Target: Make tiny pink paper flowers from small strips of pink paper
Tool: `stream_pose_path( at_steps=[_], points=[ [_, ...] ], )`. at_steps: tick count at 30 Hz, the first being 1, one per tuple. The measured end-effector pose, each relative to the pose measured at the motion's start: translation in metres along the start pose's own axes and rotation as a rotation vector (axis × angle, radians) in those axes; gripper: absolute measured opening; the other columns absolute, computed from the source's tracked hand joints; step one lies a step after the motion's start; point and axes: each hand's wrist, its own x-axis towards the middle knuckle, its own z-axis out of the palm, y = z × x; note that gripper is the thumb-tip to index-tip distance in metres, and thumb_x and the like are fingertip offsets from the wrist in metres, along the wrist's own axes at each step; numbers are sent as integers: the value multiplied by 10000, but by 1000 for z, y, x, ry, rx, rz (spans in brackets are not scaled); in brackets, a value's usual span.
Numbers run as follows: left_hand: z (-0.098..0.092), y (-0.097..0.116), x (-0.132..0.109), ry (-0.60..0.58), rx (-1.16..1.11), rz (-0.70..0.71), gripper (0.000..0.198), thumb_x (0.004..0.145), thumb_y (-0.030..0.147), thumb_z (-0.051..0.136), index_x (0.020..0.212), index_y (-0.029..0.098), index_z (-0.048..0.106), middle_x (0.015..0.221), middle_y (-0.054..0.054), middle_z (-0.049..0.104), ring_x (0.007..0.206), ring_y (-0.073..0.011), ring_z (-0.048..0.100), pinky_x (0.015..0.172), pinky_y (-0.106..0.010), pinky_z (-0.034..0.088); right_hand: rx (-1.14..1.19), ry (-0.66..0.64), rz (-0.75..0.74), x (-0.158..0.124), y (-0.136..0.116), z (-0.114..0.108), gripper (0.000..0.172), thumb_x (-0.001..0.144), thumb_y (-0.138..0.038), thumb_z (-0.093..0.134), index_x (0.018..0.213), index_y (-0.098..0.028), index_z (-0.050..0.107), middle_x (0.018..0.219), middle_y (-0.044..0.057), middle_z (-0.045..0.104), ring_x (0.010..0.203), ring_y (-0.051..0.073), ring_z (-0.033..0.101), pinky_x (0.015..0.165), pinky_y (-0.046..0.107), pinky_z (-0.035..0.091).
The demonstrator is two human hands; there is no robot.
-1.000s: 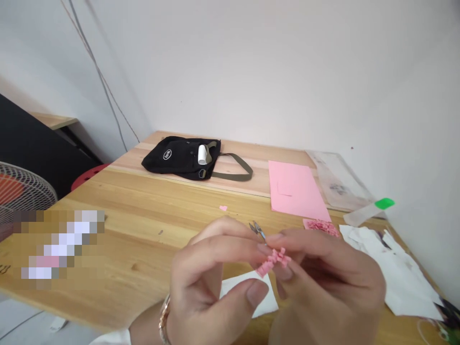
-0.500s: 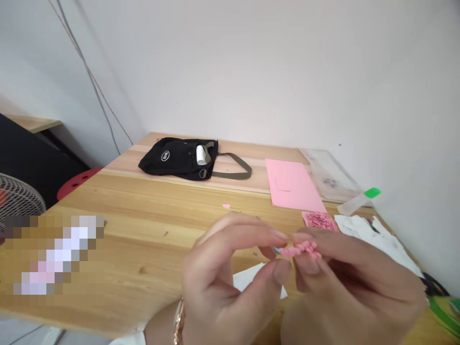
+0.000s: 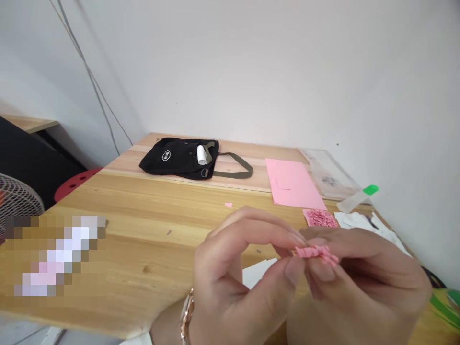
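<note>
A small ruffled pink paper piece (image 3: pixel 316 252) is held up above the table between both hands. My left hand (image 3: pixel 240 273) pinches its left end between thumb and fingertips and wears a metal bracelet at the wrist. From the right, my right hand (image 3: pixel 373 280) grips the same piece, with its thumb just below the ruffles. The fingertips of the two hands nearly meet. Behind the left hand, a white paper sheet (image 3: pixel 259 273) lies partly hidden. Beyond the right hand is a pink square (image 3: pixel 321 218) covered with small pink shreds.
A pink sheet (image 3: pixel 300 187), a clear bottle with a green cap (image 3: pixel 371 189) and crumpled white paper (image 3: pixel 373 225) lie at the right. A black bag (image 3: pixel 172 160) rests farther back. One pink scrap (image 3: pixel 228 204) lies mid-table. At left stand a fan (image 3: pixel 19 199) and red stool (image 3: pixel 74 184).
Both hands have shifted slightly right with the pink piece. The left fingertips have moved closer to the right ones, and the bluish bit at the piece's left end no longer shows.
</note>
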Motion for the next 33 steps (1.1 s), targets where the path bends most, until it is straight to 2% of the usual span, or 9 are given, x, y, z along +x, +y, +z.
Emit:
stream_pose_path(
  at_steps=[6,12,18,22,26,33],
  points=[
    [0,0,-2,22,23,12,108,705,108,598,795,166,611,756,-31,623,671,-117,591,612,-234,513,16,111,47,-4,-3,4,161,675,-118,640,761,-252,660,596,-4,647,496,147,579,352,253,439],
    [0,1,-1,32,33,20,111,699,109,607,784,177,629,744,-36,635,682,-132,588,596,-237,511,-52,34,20,1,-3,0,228,655,-95,653,781,-284,676,640,-51,674,500,107,559,323,227,372],
    [3,0,-3,69,-8,14,106,686,108,626,771,169,645,743,-13,622,689,-106,569,618,-216,523,-197,57,11,3,-6,-1,201,650,-152,669,752,-325,682,595,-85,657,445,81,503,345,226,344],
    [2,-2,-3,48,-17,21,120,674,80,620,767,153,643,754,-17,614,696,-102,570,623,-210,524,-229,66,-5,3,-10,-1,172,639,-163,672,712,-318,683,534,-79,630,396,79,472,320,226,320],
    [0,-1,-2,44,11,39,117,681,72,610,753,157,643,754,-24,614,709,-105,574,615,-207,519,-173,35,12,5,-10,-2,192,647,-145,667,728,-318,687,529,-69,631,390,80,464,311,217,318],
    [-2,-1,-4,2,11,39,135,700,64,584,770,172,627,757,-30,601,702,-122,573,609,-236,522,9,-87,19,8,-3,-5,200,657,-134,669,786,-286,692,560,-19,654,483,136,557,339,226,389]
  ],
)
